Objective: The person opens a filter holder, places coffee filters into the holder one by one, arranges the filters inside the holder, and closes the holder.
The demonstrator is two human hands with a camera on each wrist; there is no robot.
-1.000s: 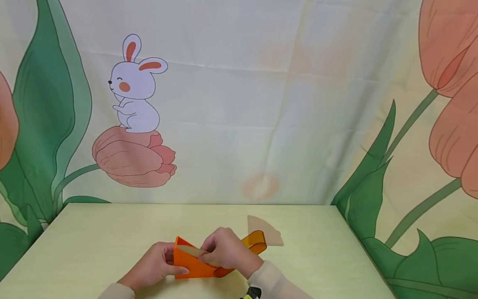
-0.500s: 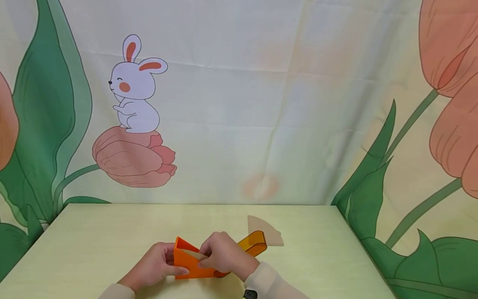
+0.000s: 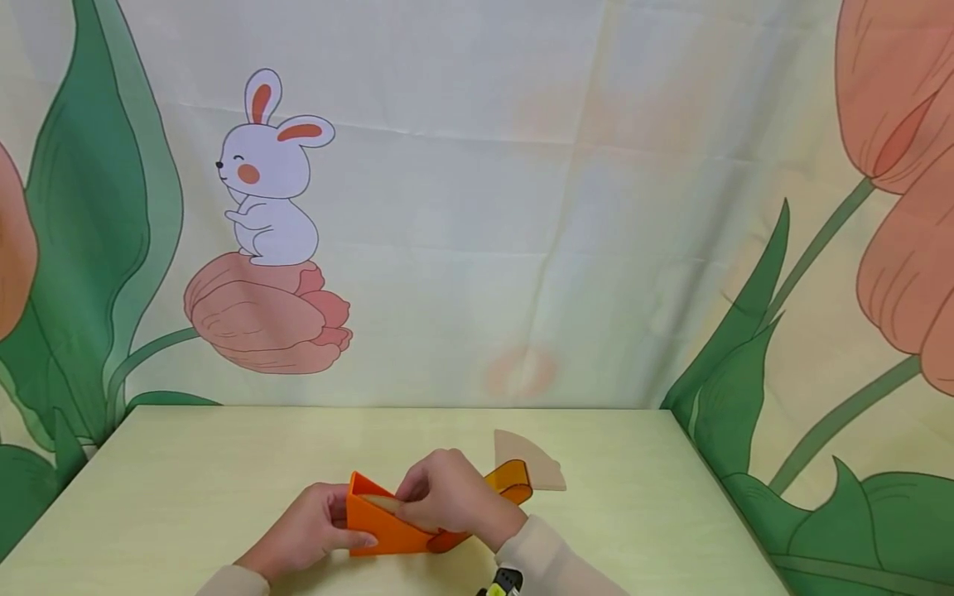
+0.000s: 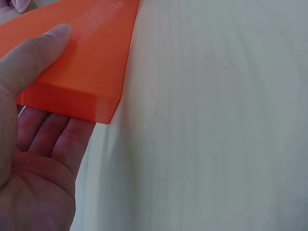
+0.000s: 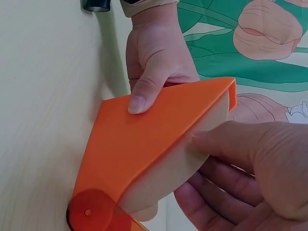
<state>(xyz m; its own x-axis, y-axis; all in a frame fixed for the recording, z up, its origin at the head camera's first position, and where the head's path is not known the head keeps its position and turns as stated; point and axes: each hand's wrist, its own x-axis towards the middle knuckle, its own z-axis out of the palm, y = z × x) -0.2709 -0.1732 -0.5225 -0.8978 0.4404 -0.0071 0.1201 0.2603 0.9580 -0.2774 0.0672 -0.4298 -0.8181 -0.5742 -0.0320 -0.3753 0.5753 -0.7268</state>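
Note:
In the head view my left hand (image 3: pixel 309 526) grips the left end of an orange, wedge-shaped coffee filter holder (image 3: pixel 380 534). Its thumb lies on the near face and the fingers are behind, as the left wrist view also shows. A translucent amber lid (image 3: pixel 514 482) is swung out to the right on a round hinge (image 5: pixel 89 211). A tan, fan-shaped paper coffee filter (image 5: pixel 166 178) sits partly inside the holder, its curved edge sticking out of the open side. My right hand (image 3: pixel 450 497) pinches that edge, thumb on the face toward the right wrist camera, fingers beyond.
Another tan coffee filter (image 3: pixel 529 462) lies flat on the pale table (image 3: pixel 633 513), just behind the lid. A fabric backdrop (image 3: pixel 447 207) with a rabbit and tulips rises at the table's back edge.
My right hand dipped toward the holder, then rose slightly. The coffee filter sits a little lower in the holder than a second ago. The left hand and the holder have stayed put.

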